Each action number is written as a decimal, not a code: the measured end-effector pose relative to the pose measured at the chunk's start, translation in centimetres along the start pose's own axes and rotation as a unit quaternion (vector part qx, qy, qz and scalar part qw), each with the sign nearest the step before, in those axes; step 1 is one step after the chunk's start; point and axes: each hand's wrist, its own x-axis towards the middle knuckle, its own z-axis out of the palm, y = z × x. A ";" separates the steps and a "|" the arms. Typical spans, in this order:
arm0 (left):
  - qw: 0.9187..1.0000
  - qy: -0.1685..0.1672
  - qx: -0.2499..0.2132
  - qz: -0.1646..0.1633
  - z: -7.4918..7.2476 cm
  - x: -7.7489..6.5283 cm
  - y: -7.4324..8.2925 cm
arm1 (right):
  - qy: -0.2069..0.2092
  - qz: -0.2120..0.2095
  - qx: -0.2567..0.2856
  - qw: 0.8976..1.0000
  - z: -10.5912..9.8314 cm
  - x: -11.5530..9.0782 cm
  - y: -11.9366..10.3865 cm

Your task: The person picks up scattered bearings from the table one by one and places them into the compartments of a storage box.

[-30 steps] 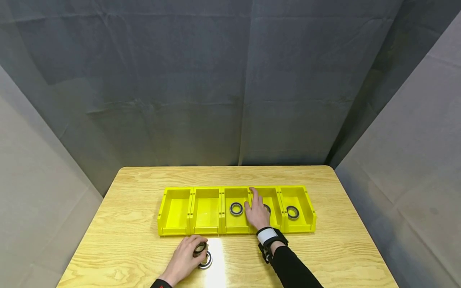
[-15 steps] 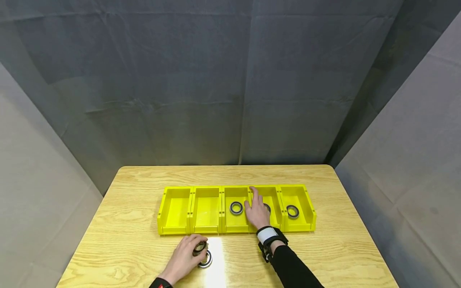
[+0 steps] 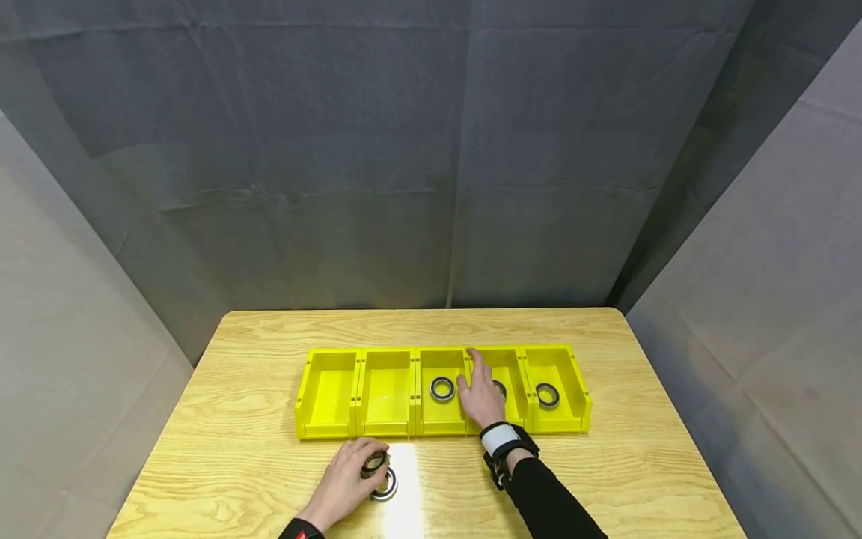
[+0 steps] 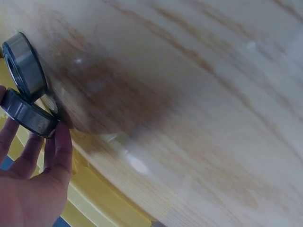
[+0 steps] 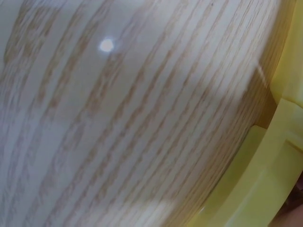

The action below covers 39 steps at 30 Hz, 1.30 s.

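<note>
My left hand (image 3: 346, 483) is over the table in front of the bins, pinching a ball bearing (image 4: 29, 114) between thumb and fingers. Against it, in the left wrist view, stands a second ball bearing (image 4: 29, 66); in the head view this second ring shows beside the thumb, partly covered. Across the divider of the third and fourth yellow bins rests my right hand (image 3: 483, 400), its index finger reaching the back rim. A bearing (image 3: 502, 388) in the fourth bin is partly hidden by that hand. The right wrist view barely shows the hand.
Several yellow bins (image 3: 385, 432) stand joined in a row on the wooden table (image 3: 222, 449). One bearing (image 3: 441, 389) lies in the third bin and another bearing (image 3: 548, 396) in the rightmost. Grey cloth walls (image 3: 431, 187) enclose the back and sides.
</note>
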 end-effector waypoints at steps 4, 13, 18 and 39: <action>1.000 -0.004 -0.004 0.000 0.0 0.0 0.0 | -0.003 -0.002 -0.001 1.000 -0.1 0.0 0.0; 1.000 -0.003 -0.013 0.007 -0.2 -0.2 -0.1 | -0.010 0.000 0.001 1.000 -0.2 -0.1 0.0; 1.000 -0.010 -0.025 0.011 -0.4 -0.1 -0.1 | -0.012 -0.003 -0.003 1.000 -0.2 0.0 0.0; 0.996 -0.072 -0.042 0.019 -1.4 0.1 -0.7 | -0.072 -0.021 0.029 0.997 -1.5 -0.1 0.0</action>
